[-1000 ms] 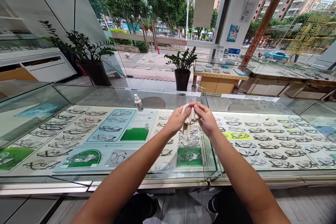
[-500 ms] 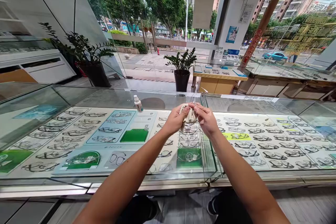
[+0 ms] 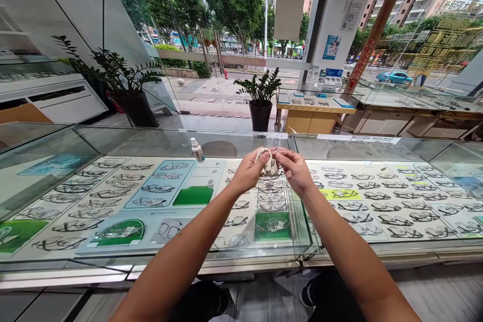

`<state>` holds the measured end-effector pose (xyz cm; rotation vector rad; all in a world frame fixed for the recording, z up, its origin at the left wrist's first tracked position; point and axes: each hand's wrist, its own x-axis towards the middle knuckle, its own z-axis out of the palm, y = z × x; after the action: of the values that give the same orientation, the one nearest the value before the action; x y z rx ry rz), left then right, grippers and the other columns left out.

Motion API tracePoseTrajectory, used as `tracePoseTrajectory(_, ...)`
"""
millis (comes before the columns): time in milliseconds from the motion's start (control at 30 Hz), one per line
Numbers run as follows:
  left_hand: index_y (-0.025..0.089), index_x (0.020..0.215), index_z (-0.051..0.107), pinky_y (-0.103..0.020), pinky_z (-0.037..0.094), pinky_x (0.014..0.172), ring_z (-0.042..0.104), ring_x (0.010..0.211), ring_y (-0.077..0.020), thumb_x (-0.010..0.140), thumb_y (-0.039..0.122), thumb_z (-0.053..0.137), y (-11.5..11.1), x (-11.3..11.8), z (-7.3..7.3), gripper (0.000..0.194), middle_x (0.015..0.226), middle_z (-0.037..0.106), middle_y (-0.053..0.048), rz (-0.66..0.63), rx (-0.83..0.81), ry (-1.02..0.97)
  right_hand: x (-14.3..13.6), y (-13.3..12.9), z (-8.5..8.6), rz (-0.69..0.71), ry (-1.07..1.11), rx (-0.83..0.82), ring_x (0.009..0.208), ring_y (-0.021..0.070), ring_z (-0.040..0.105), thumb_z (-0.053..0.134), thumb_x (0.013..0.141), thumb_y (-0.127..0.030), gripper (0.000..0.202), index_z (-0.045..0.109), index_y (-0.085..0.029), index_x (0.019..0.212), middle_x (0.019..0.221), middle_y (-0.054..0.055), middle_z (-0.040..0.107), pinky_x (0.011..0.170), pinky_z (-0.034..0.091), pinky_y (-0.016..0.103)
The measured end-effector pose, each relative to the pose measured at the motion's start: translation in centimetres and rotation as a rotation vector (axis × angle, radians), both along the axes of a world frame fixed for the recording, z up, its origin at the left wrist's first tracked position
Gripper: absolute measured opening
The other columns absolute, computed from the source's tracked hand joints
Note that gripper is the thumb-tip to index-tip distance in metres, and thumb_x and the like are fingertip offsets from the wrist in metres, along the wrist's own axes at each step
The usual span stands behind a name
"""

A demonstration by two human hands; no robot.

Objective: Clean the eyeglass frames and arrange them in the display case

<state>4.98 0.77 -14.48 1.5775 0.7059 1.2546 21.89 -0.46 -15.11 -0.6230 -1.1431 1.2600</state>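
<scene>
My left hand (image 3: 247, 172) is closed round a bunched cream-coloured cloth (image 3: 270, 166), thumb on top. Right beside it, my right hand (image 3: 296, 168) pinches the thin frame of a pair of glasses (image 3: 276, 149), whose lens area is mostly covered by the cloth and fingers. Both hands meet above the glass counter, fingertips almost touching. A small white spray bottle (image 3: 197, 151) stands on the counter top to the left of my hands.
Beneath the glass top of the display counter (image 3: 158, 257) lie rows of eyeglasses (image 3: 158, 188) and green display cards (image 3: 193, 196). Beyond it stand potted plants (image 3: 260, 115), a small wooden table (image 3: 315, 123) and a large window.
The cloth has shifted slightly between my fingers, and my right fingers have moved a little left. The view has shifted slightly.
</scene>
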Motion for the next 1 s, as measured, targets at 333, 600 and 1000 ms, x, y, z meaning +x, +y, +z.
tracePoseTrajectory(333,0.015,0.114,0.076,-0.028,0.049,0.073,0.060,0.079,-0.0184,0.086,0.066,0.079,-0.2,-0.4,0.1,0.059,0.090,0.071,-0.006,-0.023,0.028,0.096,-0.1,0.4,-0.3,-0.039,0.039,-0.048,0.104,0.0252,0.075,0.097,0.070,-0.052,0.034,0.086,-0.026,0.089,0.106,0.006,0.085,0.100,0.058,0.040)
tracePoseTrajectory(600,0.016,0.109,0.081,-0.031,0.052,0.081,0.064,0.084,-0.0218,0.090,0.072,0.071,0.6,-1.0,0.2,0.060,0.093,0.074,-0.009,-0.082,0.054,0.116,0.6,0.7,-0.2,-0.043,-0.017,-0.025,0.105,0.0262,0.076,0.095,0.073,-0.053,0.033,0.086,-0.025,0.090,0.106,0.008,0.086,0.098,0.060,0.041)
tracePoseTrajectory(1000,0.015,0.111,0.080,-0.032,0.053,0.085,0.067,0.089,-0.0219,0.092,0.073,0.068,0.7,-0.3,-0.5,0.062,0.096,0.076,-0.010,-0.016,0.014,0.020,0.1,0.4,-0.2,-0.075,-0.050,0.029,0.106,0.0267,0.077,0.096,0.074,-0.051,0.031,0.088,-0.026,0.091,0.103,0.006,0.086,0.103,0.059,0.044)
